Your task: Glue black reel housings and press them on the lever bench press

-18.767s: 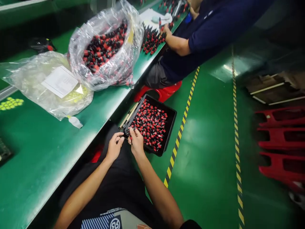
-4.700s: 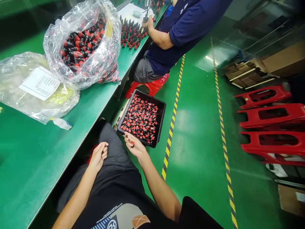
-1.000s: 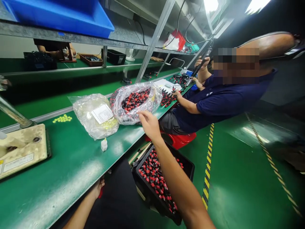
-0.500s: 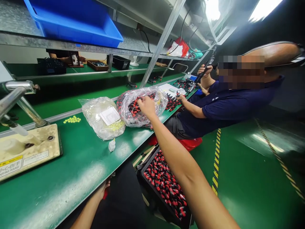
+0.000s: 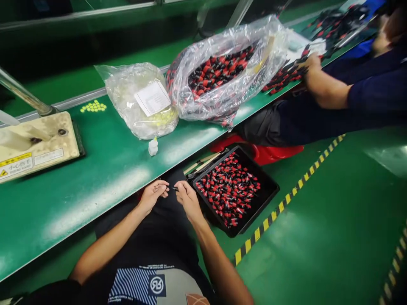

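Over my lap, just off the table edge, my right hand pinches a small dark part whose tip points toward my other hand. My left hand is closed at the fingertips, and what it holds is too small to make out. The hands are close together but apart. On the table, a clear plastic bag stands open, full of red and black parts. Right of my hands, a black bin holds many more red and black pieces.
A labelled clear bag, a small white bottle, yellow-green pieces and a cream machine base rest on the green table. At the right, a person's arm reaches over dark parts. A red stool stands below.
The view has tilted down. My right hand has left the open bag and come to my lap with a small dark part. My left hand has come into fuller view beside it.
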Demonstrator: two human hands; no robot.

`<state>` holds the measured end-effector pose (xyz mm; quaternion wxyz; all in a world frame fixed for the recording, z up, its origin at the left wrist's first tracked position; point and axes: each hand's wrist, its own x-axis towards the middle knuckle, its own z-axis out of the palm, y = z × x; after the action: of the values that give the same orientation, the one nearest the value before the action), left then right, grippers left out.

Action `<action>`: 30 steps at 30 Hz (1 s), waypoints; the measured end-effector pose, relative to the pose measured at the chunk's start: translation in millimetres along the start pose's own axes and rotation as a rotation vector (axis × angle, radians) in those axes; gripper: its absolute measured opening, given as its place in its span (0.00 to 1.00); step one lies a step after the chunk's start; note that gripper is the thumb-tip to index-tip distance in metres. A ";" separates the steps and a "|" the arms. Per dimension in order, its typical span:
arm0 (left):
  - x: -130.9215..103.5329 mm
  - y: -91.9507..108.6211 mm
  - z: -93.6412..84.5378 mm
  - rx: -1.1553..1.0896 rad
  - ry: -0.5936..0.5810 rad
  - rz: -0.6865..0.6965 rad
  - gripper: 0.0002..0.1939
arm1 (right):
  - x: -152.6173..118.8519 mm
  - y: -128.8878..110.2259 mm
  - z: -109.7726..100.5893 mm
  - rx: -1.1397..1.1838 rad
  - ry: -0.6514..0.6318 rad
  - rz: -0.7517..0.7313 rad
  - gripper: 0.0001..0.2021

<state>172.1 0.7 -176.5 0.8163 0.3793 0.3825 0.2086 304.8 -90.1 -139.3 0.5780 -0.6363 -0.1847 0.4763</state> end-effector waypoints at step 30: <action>-67.8 68.5 21.5 0.788 -0.176 0.293 0.22 | -29.7 -10.2 17.4 0.764 -0.436 0.525 0.18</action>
<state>143.4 -9.1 -82.5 0.6001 0.7290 0.3038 0.1272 279.5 -100.9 -116.2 0.5782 -0.2907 0.0523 0.7606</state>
